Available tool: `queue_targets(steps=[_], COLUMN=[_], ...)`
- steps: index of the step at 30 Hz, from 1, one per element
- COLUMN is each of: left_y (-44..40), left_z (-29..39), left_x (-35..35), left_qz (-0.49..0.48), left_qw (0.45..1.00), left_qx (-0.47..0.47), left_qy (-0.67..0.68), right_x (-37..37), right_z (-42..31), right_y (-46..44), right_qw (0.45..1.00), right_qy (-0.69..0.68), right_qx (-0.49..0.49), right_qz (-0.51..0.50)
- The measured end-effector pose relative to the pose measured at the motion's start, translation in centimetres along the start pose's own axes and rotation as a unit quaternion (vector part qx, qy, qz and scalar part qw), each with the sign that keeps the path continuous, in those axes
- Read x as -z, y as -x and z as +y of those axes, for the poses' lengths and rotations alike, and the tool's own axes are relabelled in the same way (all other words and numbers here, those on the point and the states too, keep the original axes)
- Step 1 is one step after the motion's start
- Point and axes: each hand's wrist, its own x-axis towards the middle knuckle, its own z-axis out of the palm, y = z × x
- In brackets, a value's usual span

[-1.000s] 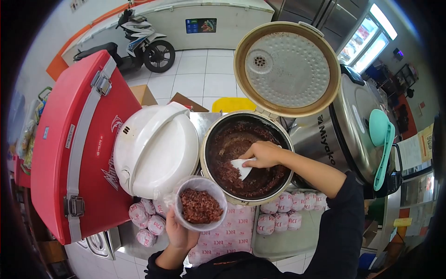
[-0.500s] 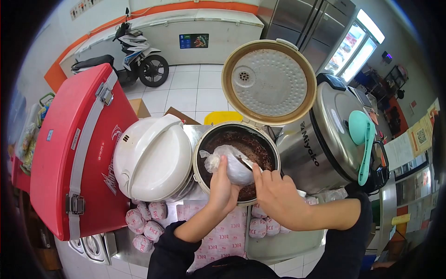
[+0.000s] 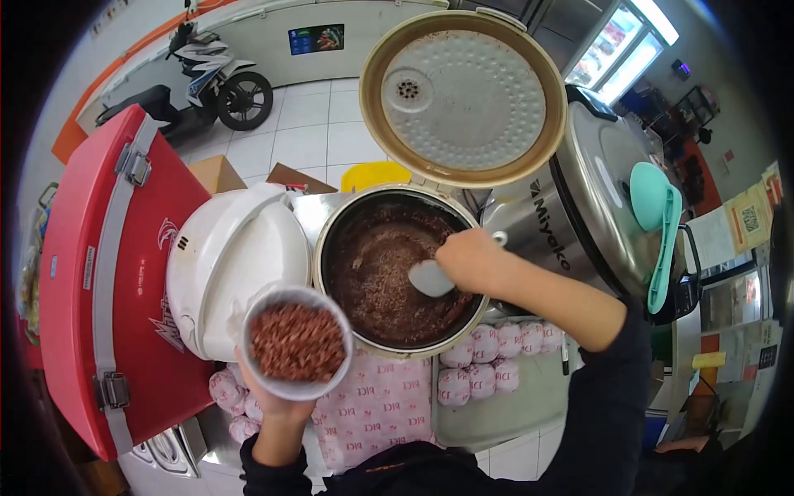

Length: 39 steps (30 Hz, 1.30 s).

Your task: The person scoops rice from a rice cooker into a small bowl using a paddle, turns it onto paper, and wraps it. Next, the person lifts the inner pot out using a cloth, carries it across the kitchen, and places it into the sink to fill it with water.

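White floor tiles (image 3: 306,116) stretch behind a steel surface (image 3: 321,213), with a parked scooter (image 3: 217,73) between ten and eleven o'clock from the open cooker pot (image 3: 403,351) and a long white chest freezer (image 3: 360,29) behind it. The pot's raised lid (image 3: 463,103) stands at one o'clock from it, a closed white cooker (image 3: 240,264) at nine with a red cooler (image 3: 78,273) beyond, and a steel Miyako cooker (image 3: 538,223) between two and three, a teal ladle (image 3: 662,240) lying on top.

Reddish-brown rice in a round tub (image 3: 346,331) sits at twelve o'clock from the left grip (image 3: 281,401), just past the palm; this grip is curled around the tub's lower left side, holding it mouth up at about eight o'clock from the pot. Over the pot, the right grip (image 3: 470,260) is closed around a pale rice paddle (image 3: 430,279), whose blade emerges between eight and nine o'clock from the knuckles, its handle end peeking out near two. More rice (image 3: 376,302) covers the pot's bottom; whether the blade touches it I cannot tell.

At six o'clock from the pot lie printed wrapping sheets (image 3: 376,413); between four and five, wrapped bundles (image 3: 481,355) stand in rows on a tray (image 3: 504,426).
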Motion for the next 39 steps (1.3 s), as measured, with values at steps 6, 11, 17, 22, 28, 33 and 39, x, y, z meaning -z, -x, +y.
queue_targets(steps=[6,11,17,22,28,33,39], left_y=[1.6,2.1,2.8,3.3,3.7,3.6,3.8], left_z=[1.6,1.4,1.2,0.8,1.5,1.5,1.3], left_x=[3.1,3.7,4.3,4.2,4.8,4.9,5.8], left_qz=[0.091,0.096,0.074,0.088,0.088,0.067,0.090], left_qw=[0.996,0.995,0.997,0.996,0.995,0.996,0.995], left_qx=[-0.009,-0.005,-0.006,-0.012,-0.014,-0.016,0.006], left_qy=[-0.018,-0.031,-0.039,-0.022,-0.046,-0.052,-0.031], right_x=[-1.4,-1.0,-2.9,-3.4,-2.9,-1.8,-0.6], right_z=[-0.9,-1.5,-4.1,-2.1,-0.5,-0.8,-1.1], right_y=[-1.6,-2.2,-4.9,-6.5,-5.2,-5.9,-8.3], right_qw=[0.992,0.988,0.986,0.963,0.946,0.969,0.981], right_qy=[0.042,0.028,-0.152,-0.256,-0.310,-0.199,-0.142], right_qx=[0.112,0.132,0.039,0.054,-0.029,-0.147,-0.129], right_qz=[-0.037,-0.081,-0.064,-0.059,-0.086,-0.010,0.006])
